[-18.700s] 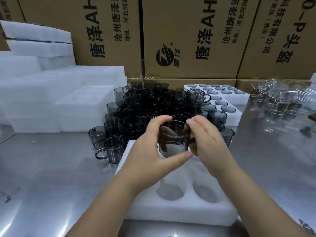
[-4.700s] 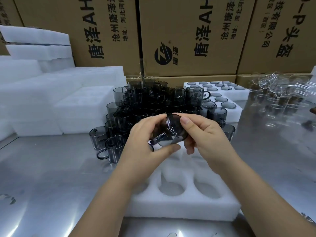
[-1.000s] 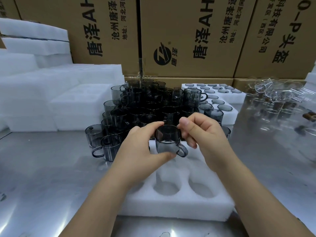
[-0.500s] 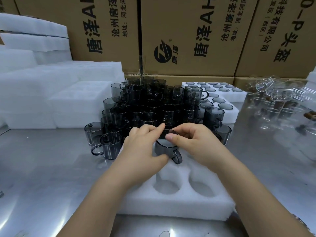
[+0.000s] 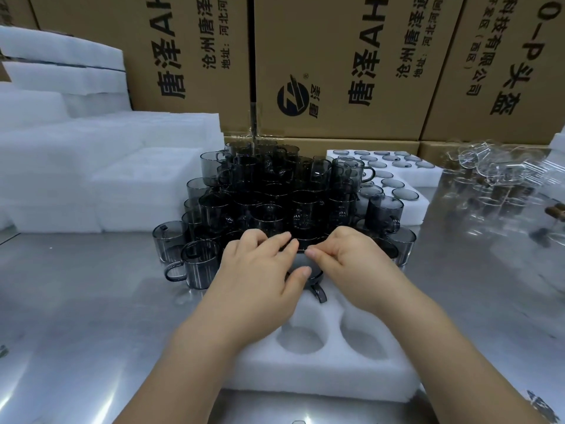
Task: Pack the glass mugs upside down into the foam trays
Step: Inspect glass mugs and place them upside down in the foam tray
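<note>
1. Seating a smoky grey glass mug [image 5: 312, 280] upside down in the white foam tray [image 5: 321, 381], left hand [image 5: 260, 272] pinches it; right hand [image 5: 351, 261] presses flat-fingered.
2. Even, straight-down pressure should seat it safely.

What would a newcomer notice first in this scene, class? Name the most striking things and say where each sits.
The heap of dark glass mugs stacked at the centre draws the eye first. In front, the left hand grips a mug that the right hand presses into a white foam tray. Printed cardboard boxes wall the back.
</note>
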